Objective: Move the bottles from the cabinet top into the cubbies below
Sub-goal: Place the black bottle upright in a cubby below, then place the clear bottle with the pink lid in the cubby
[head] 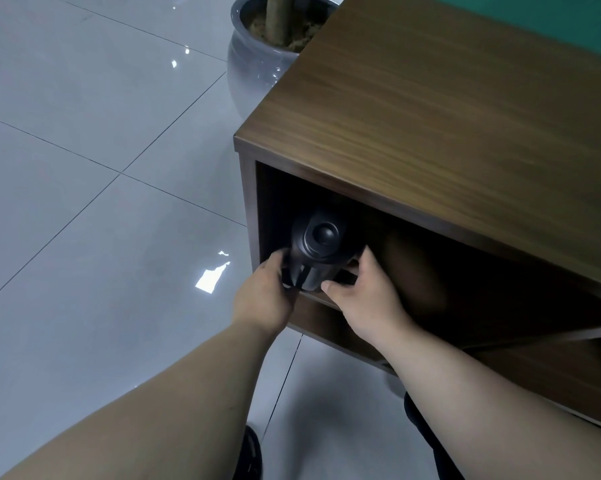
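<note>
A black bottle with a round knobbed lid stands upright at the front left of the upper left cubby of the dark wooden cabinet. My left hand grips its lower left side. My right hand holds its lower right side, thumb against the base. The bottle's bottom rests at or just above the cubby shelf's front edge; which one I cannot tell. No bottle shows on the visible part of the cabinet top. The cubby's depth is dark.
A grey glazed plant pot with a trunk stands on the floor behind the cabinet's left end. Glossy pale floor tiles lie to the left. A lower cubby opens under the shelf. My dark shoes show at the bottom edge.
</note>
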A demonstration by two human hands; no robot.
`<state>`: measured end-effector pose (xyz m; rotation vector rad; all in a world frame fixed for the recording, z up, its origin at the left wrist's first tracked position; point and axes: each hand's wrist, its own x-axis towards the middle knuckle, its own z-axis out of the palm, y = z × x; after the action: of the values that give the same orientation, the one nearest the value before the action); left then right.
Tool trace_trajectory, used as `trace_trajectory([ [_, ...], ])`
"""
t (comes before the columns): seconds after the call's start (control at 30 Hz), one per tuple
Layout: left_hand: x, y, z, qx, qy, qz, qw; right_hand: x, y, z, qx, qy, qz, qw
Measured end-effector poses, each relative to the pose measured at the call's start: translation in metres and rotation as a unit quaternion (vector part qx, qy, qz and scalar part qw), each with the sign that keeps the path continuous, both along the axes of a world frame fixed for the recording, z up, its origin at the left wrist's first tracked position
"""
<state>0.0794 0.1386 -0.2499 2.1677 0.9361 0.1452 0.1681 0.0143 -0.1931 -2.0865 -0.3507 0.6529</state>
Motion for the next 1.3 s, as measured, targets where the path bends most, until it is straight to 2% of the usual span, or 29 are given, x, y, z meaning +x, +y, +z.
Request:
trace_trajectory([
  [0.23, 0.001, 0.002, 0.000, 0.005, -0.001, 0.006, 1.000, 0.000, -0.003, -0.003, -0.027, -0.011, 0.002, 1.000],
  [0.67, -0.005, 0.005, 0.004, -0.001, 0.015, -0.009, 1.000, -0.001, -0.001, -0.008, -0.031, 0.026, -0.023, 0.999],
  [0.83, -0.021, 0.009, 0.028, 0.018, 0.077, -0.056, 0.995, -0.009, -0.006, 0.011, -0.061, 0.036, -0.007, 0.997],
  [1.0, -0.037, -0.001, 0.075, -0.040, 0.127, -0.009, 0.991, -0.022, -0.033, 0.036, -0.085, 0.030, 0.001, 0.996],
  [1.1, -0.040, -0.024, 0.099, -0.095, 0.135, -0.041, 0.985, -0.032, -0.057, 0.061, -0.089, 0.029, -0.002, 0.996],
  [1.2, -0.042, -0.055, 0.129, -0.137, 0.096, -0.051, 0.985, -0.045, -0.086, 0.091, -0.065, 0.025, -0.011, 0.998],
  [1.3, -0.048, -0.086, 0.163, -0.148, 0.022, -0.041, 0.988, -0.062, -0.123, 0.124, -0.009, -0.029, -0.033, 0.999],
])
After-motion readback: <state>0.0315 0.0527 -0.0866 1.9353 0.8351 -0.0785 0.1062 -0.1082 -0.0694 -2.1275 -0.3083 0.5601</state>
